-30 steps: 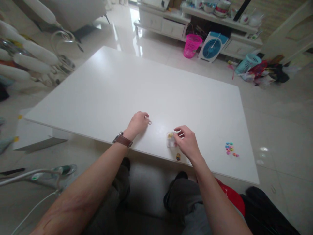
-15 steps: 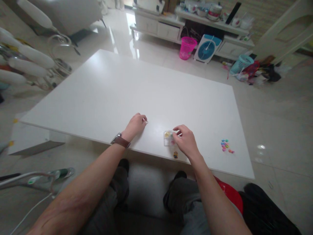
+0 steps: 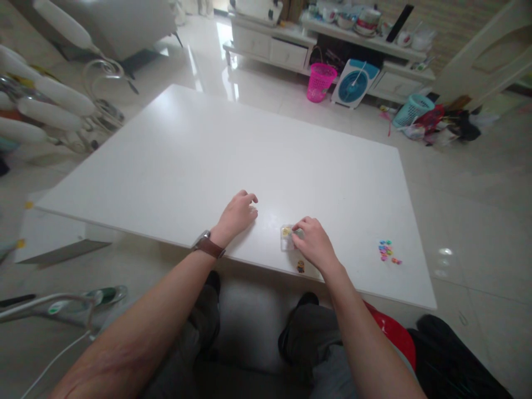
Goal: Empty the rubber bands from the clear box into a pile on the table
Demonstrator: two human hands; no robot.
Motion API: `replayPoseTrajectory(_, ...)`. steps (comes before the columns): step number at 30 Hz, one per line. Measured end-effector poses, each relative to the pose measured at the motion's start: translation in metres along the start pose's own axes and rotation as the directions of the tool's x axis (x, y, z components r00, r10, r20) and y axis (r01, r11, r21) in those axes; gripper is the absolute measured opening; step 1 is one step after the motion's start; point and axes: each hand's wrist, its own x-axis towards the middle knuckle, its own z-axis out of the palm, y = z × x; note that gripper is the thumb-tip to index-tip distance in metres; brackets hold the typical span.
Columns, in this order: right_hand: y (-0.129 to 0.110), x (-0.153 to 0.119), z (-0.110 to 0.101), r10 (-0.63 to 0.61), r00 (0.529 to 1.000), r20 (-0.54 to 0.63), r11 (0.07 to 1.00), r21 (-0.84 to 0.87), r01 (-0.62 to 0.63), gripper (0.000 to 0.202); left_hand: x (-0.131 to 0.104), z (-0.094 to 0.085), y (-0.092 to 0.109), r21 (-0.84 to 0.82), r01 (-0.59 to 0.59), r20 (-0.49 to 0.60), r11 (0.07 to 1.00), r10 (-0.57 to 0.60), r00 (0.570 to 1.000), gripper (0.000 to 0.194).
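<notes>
My left hand (image 3: pixel 239 213), with a watch on its wrist, hovers over or rests on the white table (image 3: pixel 266 149) left of a small clear compartment box (image 3: pixel 286 245). Its fingers are curled around a tiny pale item too small to name. At the box's right side, my right hand (image 3: pixel 315 241) has thumb and forefinger drawn together over the compartments; whatever they pinch is hidden. Yellow bits (image 3: pixel 286 231) show in the box's upper left compartment. Just below the box, near the table edge, lies a small yellow and dark cartoon figure (image 3: pixel 300 266).
Several small colourful pieces (image 3: pixel 384 250) lie in a cluster on the table's right. Beyond the table stand a pink basket (image 3: pixel 320 83), a blue and white fan (image 3: pixel 354 83) and a low white cabinet (image 3: pixel 286 52). A red stool (image 3: pixel 390 332) is beside my right leg.
My left hand has shifted slightly right and its forefinger has lifted a little. The right hand's fingers have come closer together over the box. The whole view has moved slightly.
</notes>
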Motion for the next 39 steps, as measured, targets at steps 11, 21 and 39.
replayPoseTrajectory(11, 0.001, 0.003, -0.004, 0.076, 0.996, -0.048, 0.992, -0.100, -0.081, 0.014, -0.008, 0.008, 0.024, -0.159, -0.187, 0.129, 0.969, 0.209, 0.969, 0.020)
replayPoseTrajectory(21, -0.006, 0.002, 0.000, 0.096, 0.995, 0.017, 0.990, -0.101, -0.094, 0.019, -0.012, 0.008, 0.028, -0.169, -0.188, 0.132, 0.967, 0.212, 0.968, 0.017)
replayPoseTrajectory(39, -0.003, 0.004, -0.004, 0.161, 0.980, -0.115, 0.982, 0.122, -0.147, 0.023, -0.011, 0.009, 0.031, -0.153, -0.191, 0.149, 0.970, 0.214, 0.965, 0.019)
